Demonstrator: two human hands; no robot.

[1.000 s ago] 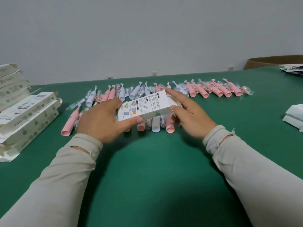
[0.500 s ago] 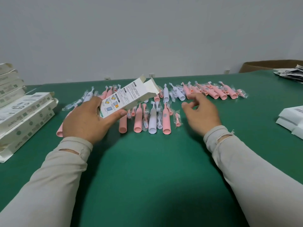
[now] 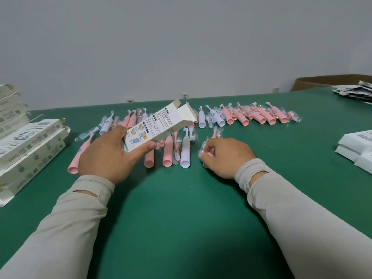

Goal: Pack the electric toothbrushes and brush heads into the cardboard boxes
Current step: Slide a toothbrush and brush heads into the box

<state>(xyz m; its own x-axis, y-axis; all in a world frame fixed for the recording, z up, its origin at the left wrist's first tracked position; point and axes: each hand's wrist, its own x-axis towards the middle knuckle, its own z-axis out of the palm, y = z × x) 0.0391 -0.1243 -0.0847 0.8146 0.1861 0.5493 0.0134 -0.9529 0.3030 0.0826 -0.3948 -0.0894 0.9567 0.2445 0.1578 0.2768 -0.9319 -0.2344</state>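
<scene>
My left hand [image 3: 106, 156] grips a white printed cardboard box [image 3: 159, 125] by its near end, tilted up with its far flaps open. My right hand [image 3: 225, 156] lies on the green table [image 3: 181, 208], fingers curled round a pink toothbrush [image 3: 215, 134] and a clear-wrapped brush head [image 3: 203, 147]. Between my hands lie pink toothbrushes [image 3: 167, 152] and a white toothbrush [image 3: 185, 152] with wrapped brush heads among them. More pink and white toothbrushes [image 3: 251, 115] form a row further back.
Stacked white boxes [image 3: 28, 141] sit at the left table edge. Flat white boxes [image 3: 356, 148] lie at the right. A pile of leaflets [image 3: 356, 92] and a brown carton [image 3: 322, 81] are at the far right.
My left hand has kept the box raised with its flaps open. My right hand has come down onto the table and closed on a pink toothbrush and a wrapped brush head.
</scene>
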